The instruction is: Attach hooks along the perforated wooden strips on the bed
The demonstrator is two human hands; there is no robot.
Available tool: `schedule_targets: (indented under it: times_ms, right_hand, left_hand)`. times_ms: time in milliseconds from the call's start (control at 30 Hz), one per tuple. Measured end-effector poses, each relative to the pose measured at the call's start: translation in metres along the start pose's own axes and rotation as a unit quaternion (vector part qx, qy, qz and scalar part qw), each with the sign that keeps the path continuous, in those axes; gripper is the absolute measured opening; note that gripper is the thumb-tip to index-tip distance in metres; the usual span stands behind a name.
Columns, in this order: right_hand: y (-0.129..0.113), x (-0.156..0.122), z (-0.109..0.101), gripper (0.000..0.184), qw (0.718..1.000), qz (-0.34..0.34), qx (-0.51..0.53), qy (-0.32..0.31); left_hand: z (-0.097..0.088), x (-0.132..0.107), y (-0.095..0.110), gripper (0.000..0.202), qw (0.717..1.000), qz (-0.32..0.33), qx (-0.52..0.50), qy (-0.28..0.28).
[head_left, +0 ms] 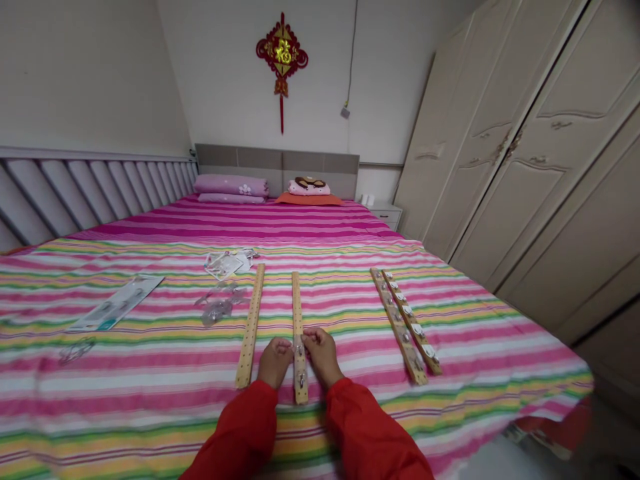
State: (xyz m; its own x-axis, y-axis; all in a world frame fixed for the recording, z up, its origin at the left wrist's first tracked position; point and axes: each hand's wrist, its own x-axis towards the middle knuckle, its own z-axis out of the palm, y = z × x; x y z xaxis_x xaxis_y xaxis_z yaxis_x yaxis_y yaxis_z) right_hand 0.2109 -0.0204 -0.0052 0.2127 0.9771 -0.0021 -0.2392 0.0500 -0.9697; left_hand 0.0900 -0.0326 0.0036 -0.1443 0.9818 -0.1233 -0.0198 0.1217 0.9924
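Red sleeves at bottom centre, left hand and right hand closed narrowly, fingertips pinching a drilled wooden strip at centre on a striped bed cover, second strip just left, two hook-fitted strips right

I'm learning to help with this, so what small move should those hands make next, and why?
Probably press the small metal fitting firmly onto the long pale wooden strip with holes, I think. The left hand and right hand meet right there, and two wooden strips on the right already carry rows of white-topped metal fittings.
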Motion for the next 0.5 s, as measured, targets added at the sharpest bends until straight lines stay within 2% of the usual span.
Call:
schedule_targets:
  times_ms: [100,233,500]
  right_hand:
    - [0.002,0.001,0.0,0.022,1.0,-0.004,-0.003,0.002]
    - [0.002,0.003,-0.002,0.025,1.0,0.009,-0.005,-0.011]
    - [0.009,0.012,-0.003,0.026,0.999,0.041,-0.012,-0.006]
  left_hand:
    - [0.001,-0.004,0.003,0.035,1.0,0.006,-0.014,-0.025]
    - [0.0,-0.006,0.005,0.049,0.998,0.007,-0.017,-0.06]
    - [-0.007,0.003,0.006,0.042,0.992,0.025,0.051,-0.111]
